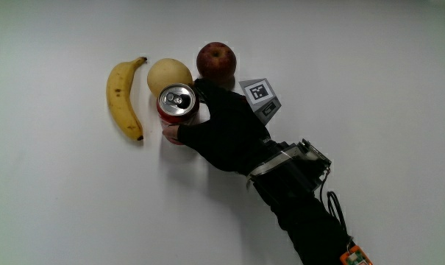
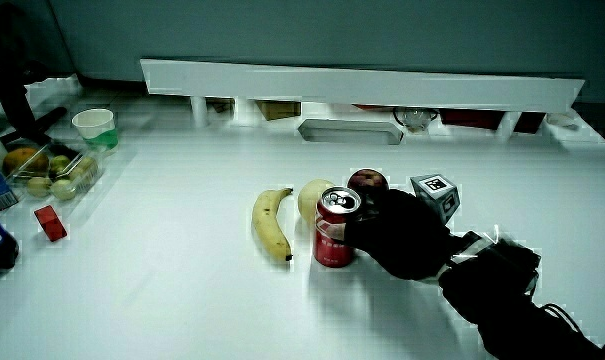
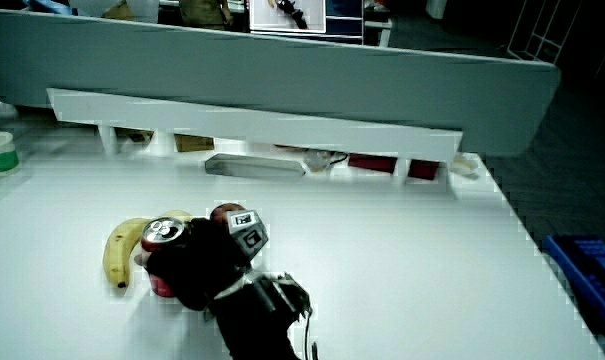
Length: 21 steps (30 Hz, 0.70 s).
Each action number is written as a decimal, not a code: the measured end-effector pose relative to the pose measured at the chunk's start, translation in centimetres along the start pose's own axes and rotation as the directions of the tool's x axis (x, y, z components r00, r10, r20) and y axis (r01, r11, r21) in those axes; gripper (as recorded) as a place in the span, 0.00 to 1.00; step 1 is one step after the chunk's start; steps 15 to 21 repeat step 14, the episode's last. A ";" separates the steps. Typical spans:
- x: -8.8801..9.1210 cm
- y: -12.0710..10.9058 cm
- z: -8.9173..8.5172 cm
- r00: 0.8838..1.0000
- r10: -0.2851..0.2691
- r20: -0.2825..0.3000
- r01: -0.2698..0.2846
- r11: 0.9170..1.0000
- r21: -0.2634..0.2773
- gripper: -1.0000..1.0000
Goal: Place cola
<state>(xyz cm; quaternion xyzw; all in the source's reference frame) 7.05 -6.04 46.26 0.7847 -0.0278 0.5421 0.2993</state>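
**Cola can, upright, held on the surface among fruit**

Item 1. Cola can (image 1: 178, 104): red body, silver top with pull tab. Stands upright on the white surface (image 1: 60, 206). In both side views its base appears to rest on the surface (image 2: 334, 240) (image 3: 162, 262).

Item 2. Hand (image 1: 226, 132): black glove, patterned cube (image 1: 260, 99) on its back. Fingers wrapped around the can's side, thumb on the side nearer the person; grip closed on the can. Forearm (image 1: 303, 213) runs from the hand toward 5 o'clock in the main view.

Item 3. Banana (image 1: 123, 99): yellow, lying flat, beside the can at its 9 o'clock, a small gap between them.

Item 4. Pale round fruit (image 1: 169, 74): just beside the can at its 12 o'clock, farther from the person; whether they touch cannot be told.

Item 5. Red apple (image 1: 216, 59): beside the pale fruit at its 3 o'clock, at roughly 1 o'clock from the can, close to the knuckles.

Item 6. In a side view, a green-and-white cup (image 2: 94, 127) and a clear tray of small fruit (image 2: 52, 168) near the surface's edge, well apart from the can.
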 end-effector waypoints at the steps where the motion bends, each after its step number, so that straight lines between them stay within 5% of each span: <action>1: 0.5 0.2 0.1 0.997 0.002 -0.072 -0.008 0.996 -0.092 0.08; 2: 0.0 -0.5 0.6 1.000 0.008 0.019 -0.008 1.000 0.006 0.06; 4: -0.1 -1.3 1.1 1.000 0.015 0.002 -0.015 0.997 -0.075 0.00; 11: -1.2 -6.2 2.6 0.987 0.081 0.141 -0.069 0.993 -0.093 0.00; 13: -1.3 -7.7 2.9 0.978 0.052 0.203 -0.023 0.990 -0.139 0.00; 14: -1.4 -8.7 3.0 0.988 0.019 0.154 0.005 0.988 -0.152 0.00; 21: -1.4 -8.7 3.0 0.988 0.019 0.154 0.005 0.988 -0.152 0.00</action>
